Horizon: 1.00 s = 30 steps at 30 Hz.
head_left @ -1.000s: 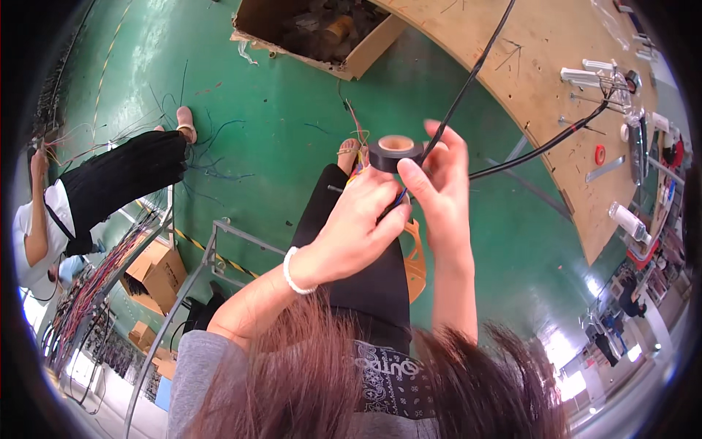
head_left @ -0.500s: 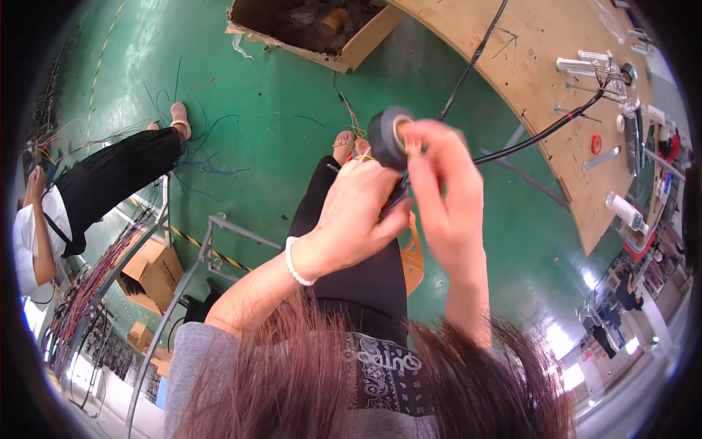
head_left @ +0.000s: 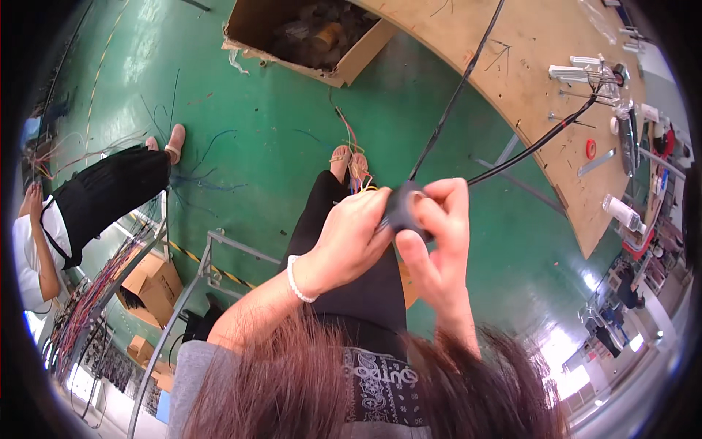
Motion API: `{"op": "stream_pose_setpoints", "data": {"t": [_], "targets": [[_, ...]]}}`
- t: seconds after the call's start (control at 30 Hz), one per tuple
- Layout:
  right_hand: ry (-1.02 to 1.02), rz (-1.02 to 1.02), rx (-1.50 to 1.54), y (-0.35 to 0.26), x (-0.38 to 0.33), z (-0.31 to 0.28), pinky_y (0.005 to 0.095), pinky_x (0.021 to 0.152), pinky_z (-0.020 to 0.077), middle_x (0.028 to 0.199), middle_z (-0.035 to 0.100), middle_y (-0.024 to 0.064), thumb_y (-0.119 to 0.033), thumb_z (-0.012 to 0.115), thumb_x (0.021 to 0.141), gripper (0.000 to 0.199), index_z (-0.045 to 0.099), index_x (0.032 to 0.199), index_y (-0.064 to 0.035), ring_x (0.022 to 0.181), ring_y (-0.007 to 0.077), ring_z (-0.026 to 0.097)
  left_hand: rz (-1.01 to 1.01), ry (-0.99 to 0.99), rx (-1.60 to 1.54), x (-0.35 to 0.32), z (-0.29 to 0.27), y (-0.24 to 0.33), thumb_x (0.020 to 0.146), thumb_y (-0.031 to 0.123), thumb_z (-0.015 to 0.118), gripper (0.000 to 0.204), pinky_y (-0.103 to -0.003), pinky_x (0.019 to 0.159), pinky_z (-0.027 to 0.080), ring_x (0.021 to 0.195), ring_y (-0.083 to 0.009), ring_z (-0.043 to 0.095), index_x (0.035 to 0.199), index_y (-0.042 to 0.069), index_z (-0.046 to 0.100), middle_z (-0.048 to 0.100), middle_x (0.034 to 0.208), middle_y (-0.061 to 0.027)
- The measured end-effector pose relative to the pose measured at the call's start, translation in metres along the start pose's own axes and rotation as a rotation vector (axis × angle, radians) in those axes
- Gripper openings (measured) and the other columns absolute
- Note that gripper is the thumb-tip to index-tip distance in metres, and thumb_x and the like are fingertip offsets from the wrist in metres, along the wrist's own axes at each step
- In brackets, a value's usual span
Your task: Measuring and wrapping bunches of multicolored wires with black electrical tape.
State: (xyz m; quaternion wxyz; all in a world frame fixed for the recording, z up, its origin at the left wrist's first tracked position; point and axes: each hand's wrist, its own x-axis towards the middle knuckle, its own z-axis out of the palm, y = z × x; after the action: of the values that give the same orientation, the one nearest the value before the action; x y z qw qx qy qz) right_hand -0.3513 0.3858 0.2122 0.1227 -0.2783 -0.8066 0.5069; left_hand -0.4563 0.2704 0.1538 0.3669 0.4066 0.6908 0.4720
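In front of my lap, my left hand [head_left: 351, 230] is closed round a bundle of wires, whose coloured ends [head_left: 363, 183] stick out beyond the knuckles. A roll of black tape [head_left: 404, 207] is held in my right hand [head_left: 442, 238], its fingers at the roll's core and the thumb below. The roll is slightly blurred and sits right against the left hand's fingertips. Two black wrapped cables [head_left: 512, 159] run from near the hands toward the board at the upper right. Where the cables meet the wire bundle is hidden by the hands and roll.
A wooden board [head_left: 541, 110] at the upper right bears pegs, white plastic holders and a red tape roll [head_left: 590, 149]. An open cardboard box [head_left: 285, 62] stands on the green floor ahead. On the left, another person [head_left: 102, 197] handles wires near a metal frame [head_left: 208, 252].
The tape roll and my right hand have moved down and closer in, from above my left hand to beside its fingertips. My left hand keeps its hold on the wires.
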Motion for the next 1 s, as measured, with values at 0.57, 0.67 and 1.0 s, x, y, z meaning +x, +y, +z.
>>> {"op": "stream_pose_setpoints", "data": {"t": [0.57, 0.67, 1.0], "targets": [[-0.017, 0.229, 0.855, 0.073, 0.001, 0.037, 0.0405, 0.099, 0.0437, 0.134, 0.047, 0.0186, -0.033, 0.066, 0.092, 0.032, 0.056, 0.092, -0.0027, 0.118, 0.027, 0.052, -0.461, -0.213, -0.657, 0.009, -0.021, -0.002, 0.089, 0.003, 0.048, 0.01, -0.026, 0.057, 0.038, 0.062, -0.0093, 0.044, 0.092, 0.0, 0.058, 0.054, 0.074, -0.0017], [0.074, 0.144, 0.267, 0.032, -0.014, 0.014, 0.034, 0.087, 0.0418, 0.11, 0.05, 0.0102, -0.024, 0.066, 0.091, 0.026, 0.058, 0.083, -0.0009, 0.098, 0.0187, 0.05, -0.319, -0.138, -0.241, 0.008, -0.015, 0.01, 0.092, 0.01, 0.054, 0.011, -0.037, 0.062, 0.045, 0.07, -0.0297, 0.06, 0.093, 0.0, 0.054, 0.06, 0.077, -0.0136], [0.481, 0.151, 0.545, 0.016, 0.006, 0.033, 0.0276, 0.075, 0.0504, 0.102, 0.056, 0.0069, -0.013, 0.056, 0.099, 0.022, 0.045, 0.114, -0.0023, 0.089, 0.0118, 0.057, -0.495, -0.316, -0.983, 0.008, -0.032, 0.001, 0.096, 0.013, 0.049, 0.018, -0.024, 0.062, 0.039, 0.066, -0.0085, 0.043, 0.105, 0.0, 0.057, 0.052, 0.079, 0.0018]]}}
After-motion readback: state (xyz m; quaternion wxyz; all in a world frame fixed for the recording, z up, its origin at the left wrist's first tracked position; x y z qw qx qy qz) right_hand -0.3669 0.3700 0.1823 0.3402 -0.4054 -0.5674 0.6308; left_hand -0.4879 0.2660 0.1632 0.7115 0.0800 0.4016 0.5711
